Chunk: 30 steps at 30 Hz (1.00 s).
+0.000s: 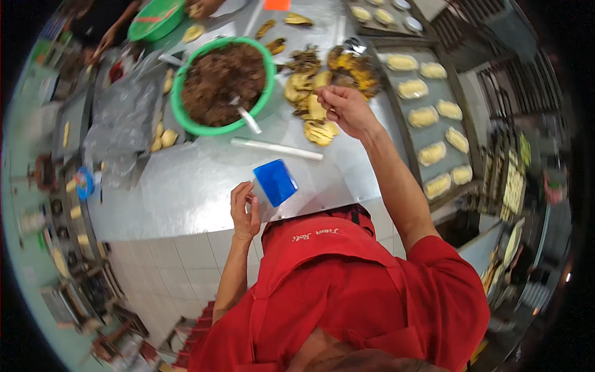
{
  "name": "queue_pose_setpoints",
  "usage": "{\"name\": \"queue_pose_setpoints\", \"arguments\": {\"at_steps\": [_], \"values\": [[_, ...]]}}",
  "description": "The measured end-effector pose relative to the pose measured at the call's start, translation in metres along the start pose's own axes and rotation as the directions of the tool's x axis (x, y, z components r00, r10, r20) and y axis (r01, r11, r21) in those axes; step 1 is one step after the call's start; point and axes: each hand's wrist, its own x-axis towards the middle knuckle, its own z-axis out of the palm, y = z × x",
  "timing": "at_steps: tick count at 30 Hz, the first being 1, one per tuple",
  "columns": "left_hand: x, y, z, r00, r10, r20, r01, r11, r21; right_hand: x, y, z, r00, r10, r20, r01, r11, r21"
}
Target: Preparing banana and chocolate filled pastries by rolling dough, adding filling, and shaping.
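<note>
My right hand reaches over the table with its fingers closed in a pinch. Its fingertips are right beside a pale yellow peeled banana; whatever they hold, if anything, is hidden. Below it lie yellow banana pieces, and dark banana peels are heaped behind. My left hand is at the table's near edge, open, with loosely bent fingers and nothing in it. Close to its fingertips lies a flat blue dough scraper. A white rolling pin lies between the scraper and the bananas.
A green basin of brown filling with a spoon stands beyond the rolling pin. At right, a dark tray holds several shaped dough pieces. Grey plastic sheeting and dough balls lie left. Another person's arm is at far left.
</note>
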Motion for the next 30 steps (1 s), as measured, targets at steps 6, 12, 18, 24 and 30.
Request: {"name": "queue_pose_setpoints", "arguments": {"at_steps": [6, 12, 18, 24, 30], "values": [[0.030, 0.014, 0.039, 0.994, 0.085, 0.061, -0.083, 0.996, -0.037, -0.130, 0.006, -0.147, 0.769, -0.421, -0.481, -0.085, 0.679, -0.729], [0.052, 0.055, 0.115, 0.980, 0.099, 0.173, -0.093, 0.995, -0.043, -0.194, -0.021, -0.314, 0.448, -0.702, -0.554, -0.343, 0.437, -0.832], [0.055, 0.107, 0.195, 0.964, 0.133, 0.231, -0.117, 0.990, -0.080, -0.173, -0.031, -0.367, 0.532, -0.797, -0.285, -0.173, 0.228, -0.958], [0.037, 0.135, 0.239, 0.969, 0.073, 0.236, -0.058, 0.996, -0.070, -0.173, -0.005, -0.313, 0.727, -0.659, -0.194, -0.130, 0.145, -0.981], [0.036, 0.147, 0.253, 0.966, 0.055, 0.254, -0.050, 0.998, -0.028, -0.166, 0.005, -0.320, 0.718, -0.683, -0.130, -0.213, -0.038, -0.976]]}}
